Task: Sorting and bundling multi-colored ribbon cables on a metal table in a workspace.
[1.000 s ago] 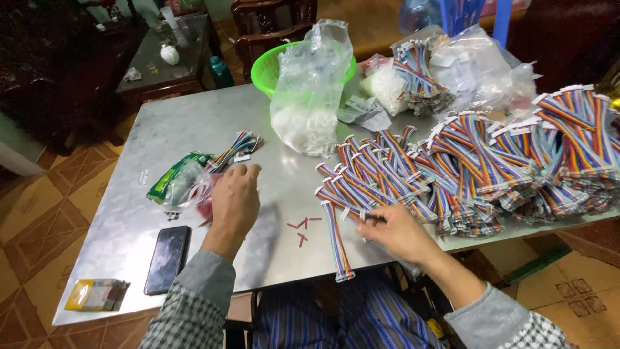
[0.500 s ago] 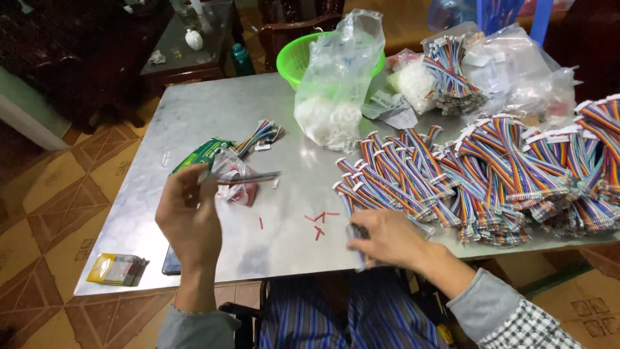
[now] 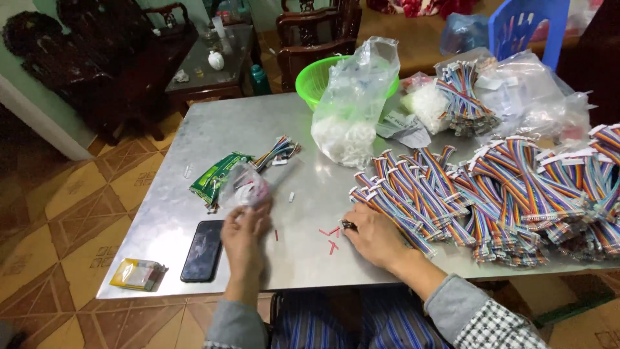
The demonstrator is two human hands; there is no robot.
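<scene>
Your left hand, raised with a thin tool half a second ago, has come down; its fingers now close on the small clear bag. Your right hand rests on the tabletop, fingers curled against the rainbow ribbon cables, grip unclear.

Small crumpled clear plastic bag with reddish bits — lifted near the table's front-left edge; rainbow ribbon cables heaped right.
</scene>
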